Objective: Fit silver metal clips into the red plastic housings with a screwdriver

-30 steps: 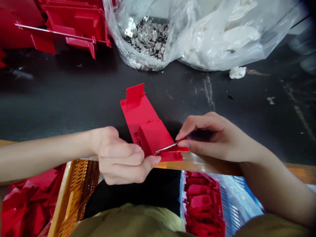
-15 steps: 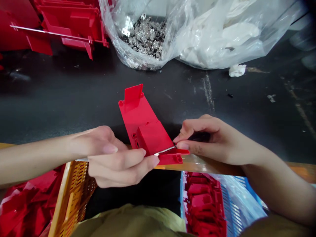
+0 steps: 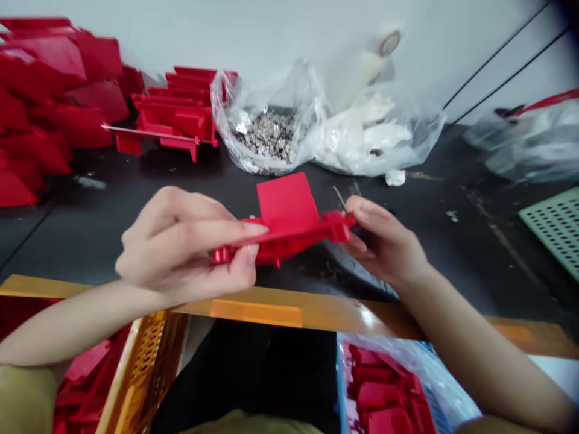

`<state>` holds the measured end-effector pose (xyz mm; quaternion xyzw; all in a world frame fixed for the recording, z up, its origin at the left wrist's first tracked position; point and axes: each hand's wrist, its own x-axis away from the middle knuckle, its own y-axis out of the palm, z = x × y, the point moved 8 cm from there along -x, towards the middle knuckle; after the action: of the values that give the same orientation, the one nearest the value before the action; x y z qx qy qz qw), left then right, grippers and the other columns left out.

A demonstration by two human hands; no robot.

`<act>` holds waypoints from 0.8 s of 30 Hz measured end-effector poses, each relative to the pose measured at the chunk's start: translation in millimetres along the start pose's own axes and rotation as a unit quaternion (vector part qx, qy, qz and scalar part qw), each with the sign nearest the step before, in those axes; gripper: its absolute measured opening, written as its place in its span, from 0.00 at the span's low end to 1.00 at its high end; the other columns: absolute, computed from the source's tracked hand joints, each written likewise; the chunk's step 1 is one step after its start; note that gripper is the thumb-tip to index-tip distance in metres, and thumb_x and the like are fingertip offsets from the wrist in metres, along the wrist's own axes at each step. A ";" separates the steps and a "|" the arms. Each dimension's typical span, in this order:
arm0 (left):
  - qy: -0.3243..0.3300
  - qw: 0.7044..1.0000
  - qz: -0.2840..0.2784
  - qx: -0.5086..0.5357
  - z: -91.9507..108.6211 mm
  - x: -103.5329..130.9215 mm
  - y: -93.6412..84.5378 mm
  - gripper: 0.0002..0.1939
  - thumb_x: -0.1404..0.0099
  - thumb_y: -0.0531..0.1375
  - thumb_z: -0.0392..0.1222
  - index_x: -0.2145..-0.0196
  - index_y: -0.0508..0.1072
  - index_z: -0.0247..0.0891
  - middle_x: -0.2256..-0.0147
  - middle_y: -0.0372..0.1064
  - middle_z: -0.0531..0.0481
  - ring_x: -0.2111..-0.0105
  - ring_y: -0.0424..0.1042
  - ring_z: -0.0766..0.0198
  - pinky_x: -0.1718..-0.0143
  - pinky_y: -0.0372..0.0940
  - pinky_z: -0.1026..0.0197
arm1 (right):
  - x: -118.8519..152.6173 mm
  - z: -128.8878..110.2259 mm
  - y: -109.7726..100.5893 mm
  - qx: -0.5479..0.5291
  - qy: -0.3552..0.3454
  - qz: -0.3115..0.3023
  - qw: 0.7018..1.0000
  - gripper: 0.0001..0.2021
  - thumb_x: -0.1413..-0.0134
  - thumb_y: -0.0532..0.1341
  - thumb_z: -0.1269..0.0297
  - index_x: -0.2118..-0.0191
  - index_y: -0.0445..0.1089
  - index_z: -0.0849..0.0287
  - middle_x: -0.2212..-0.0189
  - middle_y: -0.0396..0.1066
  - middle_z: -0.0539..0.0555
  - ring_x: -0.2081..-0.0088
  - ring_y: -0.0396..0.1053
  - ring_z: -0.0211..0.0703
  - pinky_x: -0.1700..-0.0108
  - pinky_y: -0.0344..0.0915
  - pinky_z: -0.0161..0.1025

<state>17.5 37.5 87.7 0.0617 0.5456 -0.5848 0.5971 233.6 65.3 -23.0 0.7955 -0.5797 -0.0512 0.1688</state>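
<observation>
A red plastic part [image 3: 289, 205] with an upright square flap is raised over the black table, tilted so its edge faces me. My left hand [image 3: 181, 244] pinches its left end between thumb and fingers. At the part's right end, my right hand [image 3: 384, 238] is closed around a thin metal-tipped tool [image 3: 339, 198], whose tip points up and away. The tool's handle is mostly hidden in the palm. My right fingertips are close to the red part; whether they touch it I cannot tell.
Behind stand a clear bag of small metal clips [image 3: 266, 135], a bag of white material [image 3: 371, 141] and stacked red parts [image 3: 49, 90]. A green perforated tray [image 3: 552, 226] lies far right. Below the table edge [image 3: 271, 307] are a yellow crate [image 3: 136, 367] and a blue crate [image 3: 342, 386] holding red parts.
The red part has been lifted off the table edge and turned edge-on. The tool's tip has moved off the part and now points upward. My view has tilted up.
</observation>
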 end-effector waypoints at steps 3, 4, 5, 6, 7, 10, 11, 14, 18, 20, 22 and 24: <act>-0.160 0.964 0.073 0.200 -21.3 -1.8 -2.2 0.03 0.45 0.64 0.37 0.70 0.77 0.42 0.76 0.74 0.55 0.79 0.67 0.71 0.79 0.64 0.68 | -5.6 -0.3 -3.8 -0.022 0.008 0.026 0.999 0.10 0.48 0.62 0.59 0.70 0.62 0.58 0.85 0.58 0.43 0.86 0.43 0.26 0.85 0.34 0.29; -0.241 0.931 0.041 0.272 -33.0 4.6 11.6 0.03 0.45 0.64 0.37 0.69 0.77 0.41 0.75 0.74 0.55 0.79 0.68 0.71 0.79 0.64 0.69 | -6.9 0.2 -4.3 -0.029 0.012 0.029 0.999 0.10 0.50 0.63 0.60 0.69 0.63 0.58 0.84 0.60 0.44 0.86 0.44 0.26 0.84 0.34 0.29; -0.316 0.887 0.010 0.337 -43.1 14.3 26.9 0.04 0.45 0.65 0.38 0.69 0.77 0.39 0.75 0.74 0.55 0.79 0.69 0.71 0.79 0.64 0.70 | -8.0 0.9 -5.0 -0.033 0.015 0.034 0.999 0.10 0.53 0.65 0.61 0.68 0.63 0.58 0.83 0.61 0.44 0.86 0.46 0.26 0.84 0.34 0.29; -0.383 0.840 -0.017 0.385 -51.0 26.2 41.4 0.04 0.46 0.66 0.39 0.70 0.78 0.38 0.75 0.74 0.54 0.79 0.70 0.71 0.78 0.65 0.70 | -8.8 2.0 -6.2 -0.033 0.018 0.042 0.998 0.11 0.55 0.66 0.63 0.67 0.64 0.58 0.81 0.62 0.44 0.85 0.47 0.26 0.84 0.34 0.28; -0.433 0.799 -0.036 0.415 -56.7 38.2 53.3 0.05 0.47 0.66 0.39 0.70 0.78 0.38 0.75 0.75 0.54 0.78 0.70 0.71 0.77 0.66 0.69 | -9.4 3.1 -7.9 -0.025 0.018 0.053 0.998 0.13 0.57 0.67 0.64 0.66 0.64 0.58 0.80 0.64 0.45 0.84 0.49 0.26 0.85 0.34 0.28; -0.513 0.732 -0.071 0.443 -65.2 68.4 74.8 0.08 0.48 0.66 0.40 0.68 0.78 0.37 0.73 0.75 0.53 0.77 0.72 0.69 0.75 0.69 0.68 | -10.9 6.6 -11.8 0.037 0.010 0.082 0.996 0.14 0.57 0.69 0.62 0.65 0.67 0.60 0.77 0.66 0.47 0.83 0.53 0.26 0.85 0.37 0.28; -0.524 0.721 -0.080 0.445 -65.9 75.8 79.0 0.08 0.47 0.66 0.40 0.67 0.79 0.37 0.73 0.75 0.53 0.76 0.72 0.69 0.75 0.69 0.67 | -11.5 8.3 -11.8 0.059 0.010 0.085 0.995 0.15 0.56 0.69 0.60 0.64 0.68 0.60 0.77 0.67 0.47 0.83 0.54 0.26 0.85 0.38 0.28; -0.537 0.711 -0.099 0.443 -65.9 89.6 86.2 0.10 0.47 0.64 0.39 0.65 0.78 0.37 0.73 0.75 0.54 0.76 0.72 0.69 0.74 0.70 0.66 | -13.5 13.9 -11.0 0.093 0.017 0.088 0.992 0.17 0.55 0.68 0.55 0.64 0.69 0.62 0.78 0.67 0.48 0.84 0.54 0.26 0.84 0.40 0.29; -0.532 0.736 -0.094 0.408 -70.4 95.1 87.9 0.08 0.49 0.63 0.36 0.68 0.77 0.36 0.74 0.74 0.54 0.77 0.70 0.70 0.75 0.66 0.68 | -14.9 19.8 -11.1 0.096 0.030 0.088 0.991 0.16 0.54 0.68 0.56 0.65 0.68 0.61 0.80 0.66 0.46 0.85 0.52 0.25 0.83 0.41 0.29; -0.519 0.757 -0.088 0.386 -72.5 94.6 87.4 0.07 0.49 0.62 0.36 0.70 0.76 0.35 0.75 0.73 0.55 0.78 0.69 0.71 0.76 0.63 0.69 | -14.9 22.3 -11.7 0.102 0.036 0.084 0.991 0.15 0.54 0.68 0.56 0.66 0.68 0.61 0.80 0.66 0.46 0.85 0.52 0.25 0.83 0.41 0.29; -0.497 0.783 -0.086 0.364 -72.6 92.9 86.3 0.05 0.49 0.61 0.36 0.71 0.76 0.35 0.75 0.72 0.55 0.78 0.68 0.71 0.75 0.62 0.69 | -14.4 24.7 -12.1 0.111 0.039 0.077 0.990 0.14 0.53 0.67 0.56 0.65 0.68 0.61 0.80 0.66 0.46 0.84 0.52 0.26 0.83 0.41 0.29; -0.476 0.807 -0.089 0.338 -71.6 91.9 84.9 0.05 0.47 0.61 0.36 0.71 0.75 0.36 0.75 0.72 0.55 0.76 0.69 0.70 0.74 0.62 0.68 | -13.3 27.1 -11.8 0.120 0.041 0.069 0.990 0.14 0.52 0.67 0.56 0.65 0.68 0.61 0.80 0.67 0.46 0.84 0.52 0.26 0.83 0.42 0.29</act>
<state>15.3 56.6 -55.1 -0.0753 -0.0365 -0.7390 0.6685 232.5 75.4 -53.8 0.7695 -0.6279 0.0630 0.0986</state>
